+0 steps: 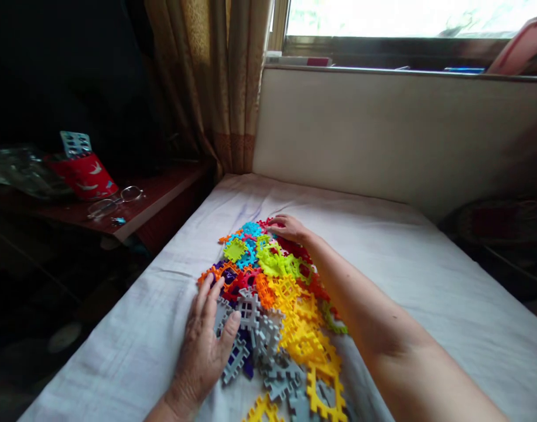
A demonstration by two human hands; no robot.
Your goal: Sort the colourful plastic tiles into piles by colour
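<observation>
A long heap of plastic interlocking building tiles lies on the pale sheet in the head view. Grey tiles point(249, 309) and yellow tiles point(301, 328) fill its near part; lime green tiles point(272, 258) and light blue tiles point(249, 231) lie farther back. My left hand point(207, 331) rests at the heap's left side, fingers spread, its fingertips by the orange tiles point(207, 274) and its thumb over grey ones. Stretched to the far end, my right hand point(288, 227) lies over the red tiles point(290, 246), fingers extended and partly visible.
The bed sheet point(404, 258) spreads around the heap up to a cream headboard point(347, 129). On the left, a dark red table point(163, 193) holds eyeglasses point(114, 202), a red cup point(90, 176) with a blister pack point(76, 142), and a glass container point(26, 170). A curtain point(207, 76) hangs behind.
</observation>
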